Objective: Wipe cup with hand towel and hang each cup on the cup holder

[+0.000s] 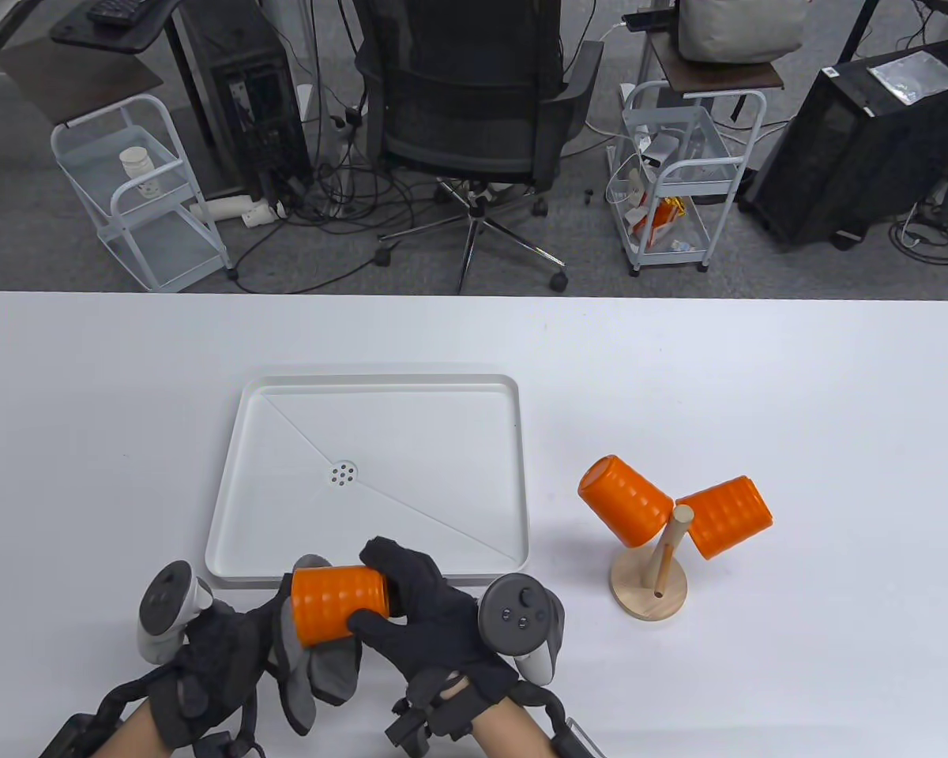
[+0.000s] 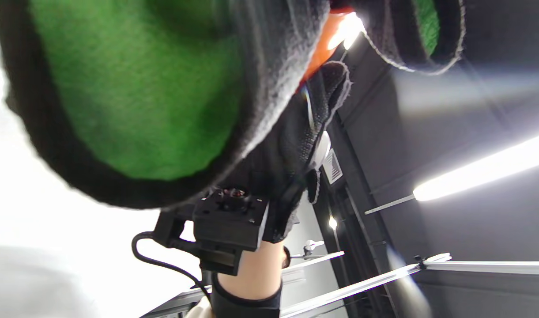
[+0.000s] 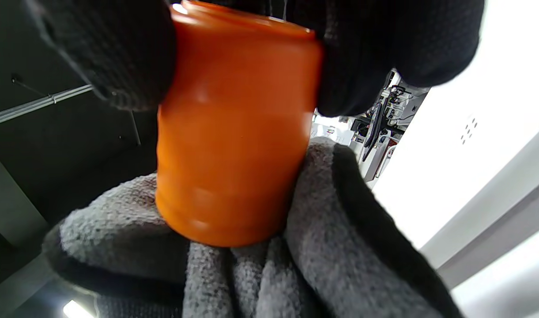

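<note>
Table view shows a ribbed orange plastic cup [image 1: 340, 604] lying sideways above the white tabletop [image 1: 798, 395], just before the white drain tray [image 1: 241, 474]. Right hand [image 1: 430, 616] curls its fingers [image 1: 395, 564] round it; left hand [image 1: 221, 663] grips a grey hand towel [image 1: 312, 671] against its lower side. Two more orange cups [image 1: 624, 501] hang on the wooden cup holder [image 1: 649, 588].
</note>
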A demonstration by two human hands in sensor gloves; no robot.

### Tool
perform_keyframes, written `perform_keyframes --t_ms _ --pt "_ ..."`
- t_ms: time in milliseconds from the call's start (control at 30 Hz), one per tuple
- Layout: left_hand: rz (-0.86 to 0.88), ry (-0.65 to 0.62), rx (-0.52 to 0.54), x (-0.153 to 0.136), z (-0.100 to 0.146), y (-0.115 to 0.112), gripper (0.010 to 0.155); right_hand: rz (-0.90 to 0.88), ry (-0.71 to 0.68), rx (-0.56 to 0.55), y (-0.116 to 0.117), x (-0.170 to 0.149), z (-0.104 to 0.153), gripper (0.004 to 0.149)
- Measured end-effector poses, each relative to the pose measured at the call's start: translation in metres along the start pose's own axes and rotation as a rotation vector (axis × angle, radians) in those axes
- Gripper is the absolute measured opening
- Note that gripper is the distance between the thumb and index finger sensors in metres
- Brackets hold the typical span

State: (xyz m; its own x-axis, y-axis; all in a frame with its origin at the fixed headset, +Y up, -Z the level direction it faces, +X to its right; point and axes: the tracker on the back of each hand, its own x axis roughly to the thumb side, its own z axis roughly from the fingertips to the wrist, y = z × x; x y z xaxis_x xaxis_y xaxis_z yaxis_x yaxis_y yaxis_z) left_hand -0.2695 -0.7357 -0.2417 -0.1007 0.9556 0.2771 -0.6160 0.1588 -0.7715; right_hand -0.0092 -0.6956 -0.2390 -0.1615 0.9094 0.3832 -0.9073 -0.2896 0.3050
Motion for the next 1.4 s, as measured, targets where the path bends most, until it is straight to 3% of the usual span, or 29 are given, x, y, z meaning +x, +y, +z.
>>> perform_keyframes --t_ms 367,700,833,1000,1267,1400 --pt "0.014 0.078 -0.044 -0.007 -0.008 0.001 0.089 0.119 -0.055 0.044 0.008 0.007 0.001 0.078" --pt "0.268 0.102 -0.063 -0.022 -0.007 0.001 0.096 0.280 -0.198 0.040 0.015 0.012 0.004 0.079" --pt "0.296 0.107 -0.093 -0.023 -0.007 0.001 0.096 0.287 -0.191 0.036 0.016 0.012 0.004 0.080" --pt "0.127 0.102 -0.114 -0.009 -0.009 0.003 0.091 0.213 -0.131 0.034 0.014 0.009 0.004 0.080" --pt "-0.501 0.037 -0.177 0.029 -0.008 0.002 0.087 0.065 -0.055 0.059 0.015 0.005 0.004 0.081" --pt "-0.614 0.019 -0.181 0.038 -0.006 0.001 0.085 0.057 -0.057 0.070 0.017 0.005 0.004 0.081"
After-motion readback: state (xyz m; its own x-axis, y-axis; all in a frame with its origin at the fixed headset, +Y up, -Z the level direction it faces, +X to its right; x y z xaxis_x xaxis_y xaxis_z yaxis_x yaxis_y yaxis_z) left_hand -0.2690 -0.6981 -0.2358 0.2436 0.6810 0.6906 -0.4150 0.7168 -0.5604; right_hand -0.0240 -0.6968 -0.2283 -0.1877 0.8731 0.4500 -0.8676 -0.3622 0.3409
